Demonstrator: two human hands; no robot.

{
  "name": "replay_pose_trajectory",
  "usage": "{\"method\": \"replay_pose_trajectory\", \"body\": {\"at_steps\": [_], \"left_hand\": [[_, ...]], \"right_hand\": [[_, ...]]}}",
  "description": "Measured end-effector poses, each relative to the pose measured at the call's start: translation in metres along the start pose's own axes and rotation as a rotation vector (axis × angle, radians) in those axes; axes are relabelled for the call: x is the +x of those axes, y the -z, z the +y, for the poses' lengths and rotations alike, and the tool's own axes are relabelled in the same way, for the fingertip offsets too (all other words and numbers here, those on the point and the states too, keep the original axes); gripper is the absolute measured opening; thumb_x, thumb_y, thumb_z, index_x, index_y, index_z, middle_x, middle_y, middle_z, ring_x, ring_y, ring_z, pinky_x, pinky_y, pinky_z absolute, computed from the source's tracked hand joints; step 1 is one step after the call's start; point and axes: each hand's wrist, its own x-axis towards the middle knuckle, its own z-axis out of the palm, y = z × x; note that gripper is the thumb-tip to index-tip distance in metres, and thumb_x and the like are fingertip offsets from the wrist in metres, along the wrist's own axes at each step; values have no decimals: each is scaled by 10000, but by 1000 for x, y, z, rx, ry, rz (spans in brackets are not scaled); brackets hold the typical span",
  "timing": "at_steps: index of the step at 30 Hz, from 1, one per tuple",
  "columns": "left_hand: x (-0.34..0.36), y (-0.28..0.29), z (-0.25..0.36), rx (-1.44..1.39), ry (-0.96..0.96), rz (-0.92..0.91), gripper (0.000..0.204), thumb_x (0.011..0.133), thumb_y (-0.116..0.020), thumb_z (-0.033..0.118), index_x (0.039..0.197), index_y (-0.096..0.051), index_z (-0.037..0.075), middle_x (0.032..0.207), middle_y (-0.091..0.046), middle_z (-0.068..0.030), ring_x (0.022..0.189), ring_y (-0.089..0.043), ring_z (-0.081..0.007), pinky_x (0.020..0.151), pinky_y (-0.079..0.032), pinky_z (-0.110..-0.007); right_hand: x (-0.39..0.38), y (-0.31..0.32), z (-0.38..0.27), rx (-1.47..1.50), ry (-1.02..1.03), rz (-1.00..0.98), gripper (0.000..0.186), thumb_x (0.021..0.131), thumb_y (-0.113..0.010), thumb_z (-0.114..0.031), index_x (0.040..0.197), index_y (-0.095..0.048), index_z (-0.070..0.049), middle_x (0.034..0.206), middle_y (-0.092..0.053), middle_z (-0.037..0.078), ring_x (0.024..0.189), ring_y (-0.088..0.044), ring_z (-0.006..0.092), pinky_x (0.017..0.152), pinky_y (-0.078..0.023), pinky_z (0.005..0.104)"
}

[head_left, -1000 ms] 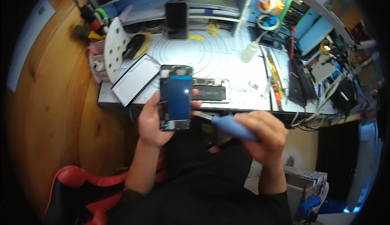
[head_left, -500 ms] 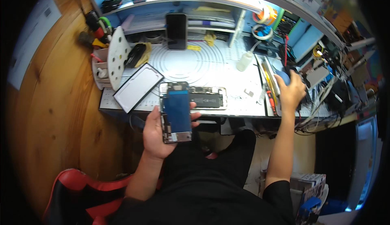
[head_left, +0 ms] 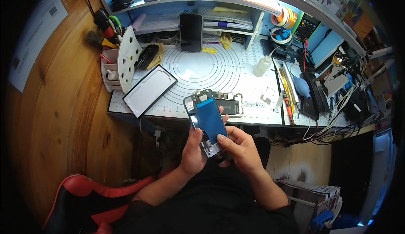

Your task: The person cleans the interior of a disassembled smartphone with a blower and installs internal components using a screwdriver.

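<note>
A phone screen assembly (head_left: 212,118), its blue-backed inner side facing up, is tilted above the desk's front edge. My left hand (head_left: 195,153) is closed around its left side, with fingertips showing past its right edge. Against the lower right corner presses the thumb of my right hand (head_left: 244,151), whose fingers curl underneath, partly hidden. Just behind the screen lies an opened phone body (head_left: 236,105) on the white mat, its dark battery exposed and its left part covered by the screen. A white-lined phone-shaped tray (head_left: 150,91) rests to the left.
On the right lie a blue air blower (head_left: 301,87), a red-and-black screwdriver (head_left: 288,110) and tangled cables (head_left: 333,118). A squeeze bottle (head_left: 262,66) stands farther back. Another phone (head_left: 191,33) leans against the shelf. At left is a perforated tool holder (head_left: 128,61).
My right hand has left the area of the blue air blower and come to the screen's lower right corner. The screen has tilted and shifted right in my left hand.
</note>
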Motion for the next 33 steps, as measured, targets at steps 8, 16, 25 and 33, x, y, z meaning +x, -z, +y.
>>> {"method": "replay_pose_trajectory", "body": {"at_steps": [8,16,25,33], "left_hand": [[51,43,49,440,-223,-140,812,1053,-554,453,1621,-231,-30,1546,-464,-208,1395,-508,-292,1153,-395,-434],[111,71,62,796,-105,-185,505,1009,-611,49,1501,-505,9,1178,-658,-66,1013,-605,-87,917,-490,-243],[118,76,49,960,-204,-126,428,993,-617,-14,1415,-578,42,1143,-656,-47,862,-556,-59,798,-481,-239],[118,80,49,970,-175,-129,256,975,-613,-15,1225,-654,21,1024,-728,-88,935,-692,-153,875,-544,-300]], "right_hand": [[37,36,-48,-550,680,214,163,935,-728,-11,1091,-712,34,904,-761,93,850,-723,161,778,-559,305],[101,56,-80,-1041,880,158,168,884,-720,-18,1052,-712,-14,940,-724,155,860,-711,345,756,-546,384],[113,60,-76,-1009,814,118,184,896,-724,-19,1080,-718,-30,939,-730,141,861,-718,303,752,-547,367],[115,64,-73,-891,748,88,280,867,-757,3,1143,-720,-34,989,-728,129,861,-708,288,761,-550,370]]}}
